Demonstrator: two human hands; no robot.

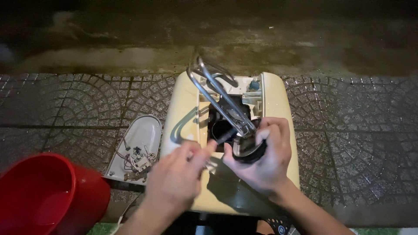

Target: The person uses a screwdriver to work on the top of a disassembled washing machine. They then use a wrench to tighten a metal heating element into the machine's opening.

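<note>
Over the cream heater casing [278, 93]: both hands work above its open middle, forearms rising from the bottom edge of the view.
Right hand [263, 159]: palm turned inward, fingers wrapped around the black round base of the heating element [226, 104], thumb lying along its near side; clenched firmly on that base.
Heating element: held tilted, its bright metal loops pointing up and away from the person, over the casing's dark opening.
Left hand [176, 176]: just left of the element's base, fingers pinched together on a thin dark tool [222, 138] whose tip meets the base; the hand is blurred, so the exact grip is hard to tell.
Casing: lies flat on the patterned paving [357, 130], its open compartment facing up.
White cover [137, 148]: left of the casing, lying inside-up on the paving, with wires and small parts in it.
Red basin [48, 196]: farther left of the casing, near the bottom corner, holding some water.
</note>
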